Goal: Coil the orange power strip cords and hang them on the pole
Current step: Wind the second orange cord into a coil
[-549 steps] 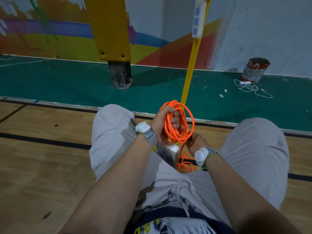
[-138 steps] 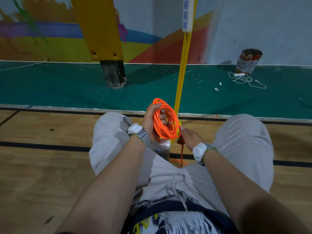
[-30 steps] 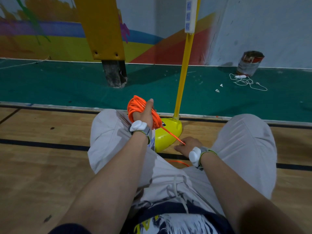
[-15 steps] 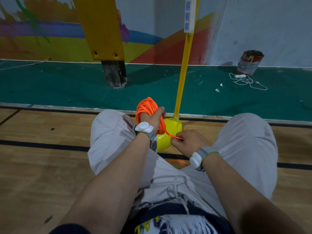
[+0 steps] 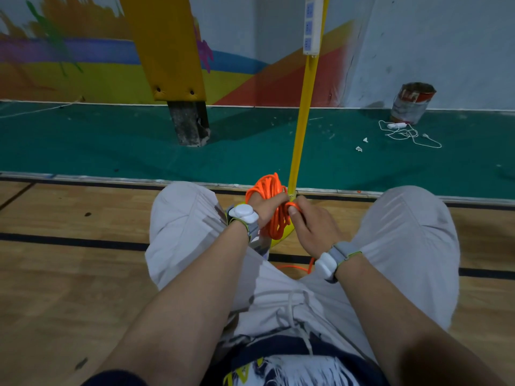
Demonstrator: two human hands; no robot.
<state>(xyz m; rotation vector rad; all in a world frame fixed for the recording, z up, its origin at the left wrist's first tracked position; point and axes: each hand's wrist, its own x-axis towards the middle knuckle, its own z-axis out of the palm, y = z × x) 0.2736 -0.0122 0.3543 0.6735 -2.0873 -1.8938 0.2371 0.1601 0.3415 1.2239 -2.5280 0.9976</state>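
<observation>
Coiling nears its end: my left hand (image 5: pixel 264 211) grips the orange cord bundle (image 5: pixel 274 190) on the near side of the yellow pole (image 5: pixel 305 107), while my right hand (image 5: pixel 312 232), lower a moment ago, now pinches the loose tail (image 5: pixel 292 204) across it, likely binding the coil for hanging.

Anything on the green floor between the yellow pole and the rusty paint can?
Head view: two small white scraps and a tangled thin white cable with adapter, the cable beside the rusty paint can, the scraps nearer the yellow pole.
</observation>
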